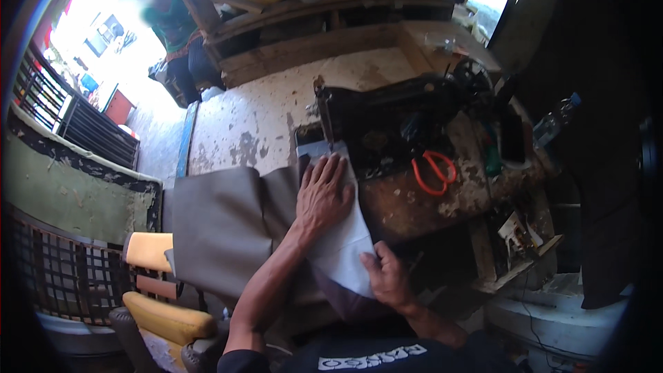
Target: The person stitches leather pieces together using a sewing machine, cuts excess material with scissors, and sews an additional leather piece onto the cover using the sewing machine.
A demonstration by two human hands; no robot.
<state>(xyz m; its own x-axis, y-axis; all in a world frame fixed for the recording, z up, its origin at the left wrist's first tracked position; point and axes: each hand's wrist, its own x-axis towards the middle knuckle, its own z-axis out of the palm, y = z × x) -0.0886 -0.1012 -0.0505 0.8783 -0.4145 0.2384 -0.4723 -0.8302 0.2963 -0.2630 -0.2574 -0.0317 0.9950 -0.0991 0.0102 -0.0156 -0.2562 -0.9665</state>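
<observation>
Left hand [322, 190] flat, fingers slightly parted, right hand [389, 278] pinching the pale sheet [347, 252], you best guide it straight under the sewing machine [387, 99].

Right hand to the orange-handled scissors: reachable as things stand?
Likely yes, once the right hand lets go of the white sheet. The orange-handled scissors lie ahead of it by the black sewing machine, loops toward the person, and nothing visible covers the handles.

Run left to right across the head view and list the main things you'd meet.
Black barred panel → brown sheet → left hand → right hand → orange-handled scissors → clear bottle.
</observation>
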